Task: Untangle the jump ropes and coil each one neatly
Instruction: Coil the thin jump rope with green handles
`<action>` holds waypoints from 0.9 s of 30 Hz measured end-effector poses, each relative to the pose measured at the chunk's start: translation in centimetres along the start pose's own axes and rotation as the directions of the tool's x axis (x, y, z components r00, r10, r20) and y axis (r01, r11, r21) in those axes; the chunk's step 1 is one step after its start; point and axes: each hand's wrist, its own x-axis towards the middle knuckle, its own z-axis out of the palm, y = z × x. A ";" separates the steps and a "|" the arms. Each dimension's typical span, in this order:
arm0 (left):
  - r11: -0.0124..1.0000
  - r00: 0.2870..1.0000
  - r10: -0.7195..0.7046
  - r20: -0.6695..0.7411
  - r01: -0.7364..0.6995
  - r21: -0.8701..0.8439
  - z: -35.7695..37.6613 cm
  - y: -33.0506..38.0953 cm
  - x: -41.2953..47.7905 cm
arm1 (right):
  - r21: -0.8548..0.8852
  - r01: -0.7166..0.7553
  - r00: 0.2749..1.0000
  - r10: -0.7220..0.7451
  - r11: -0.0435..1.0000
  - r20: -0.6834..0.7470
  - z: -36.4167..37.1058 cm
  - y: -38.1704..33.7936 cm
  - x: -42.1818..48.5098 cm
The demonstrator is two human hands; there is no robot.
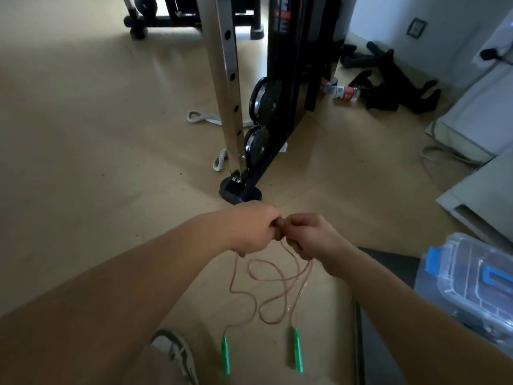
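Note:
A thin pinkish-clear jump rope [273, 279] hangs in loose crossing loops below my two hands, which meet in front of me. My left hand [249, 227] grips the rope with curled fingers, one strand dropping from under it. My right hand [308, 236] pinches the rope right beside it, fingertips touching the left hand. Two green handles dangle at the rope's ends: the left green handle [225, 355] and the right green handle [298, 351], both hanging near the floor. How the rope runs inside my fists is hidden.
A weight rack's steel post [226, 87] and black base foot [240, 191] stand just beyond my hands, with weight plates [262, 100]. A clear plastic bin with blue latches [472, 284] sits at the right. A white rope [200, 118] lies on the floor. My shoe [175, 354] is below.

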 end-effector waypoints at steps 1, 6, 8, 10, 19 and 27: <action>0.999 1.000 0.001 0.024 -0.003 0.048 -0.1 -0.2 0.0 | -0.007 -0.006 1.000 0.006 1.000 0.010 0.3 -0.2 0.3; 0.974 1.000 0.008 -0.010 -0.006 0.226 -2.1 -0.7 0.8 | 0.048 -0.008 1.000 0.009 0.999 -0.017 1.5 -2.1 1.4; 0.992 0.998 -0.039 0.039 0.034 0.123 -2.7 -1.1 0.8 | -0.038 -0.023 0.993 0.018 0.999 -0.118 2.0 -2.9 1.6; 0.996 0.991 -0.088 0.096 0.091 -0.022 -3.0 -1.9 0.4 | -0.104 -0.060 0.960 0.029 0.993 -0.277 2.3 -3.1 1.9; 0.607 0.994 -0.046 -0.102 -0.054 -0.793 -1.6 -0.2 -1.0 | -0.060 -0.240 0.832 0.174 0.969 -0.526 0.8 -2.3 1.0; 0.417 0.898 -0.259 -0.356 -0.229 -0.880 -3.1 0.4 -1.2 | 0.153 -0.172 0.960 0.201 0.973 -0.197 0.7 -4.8 -4.0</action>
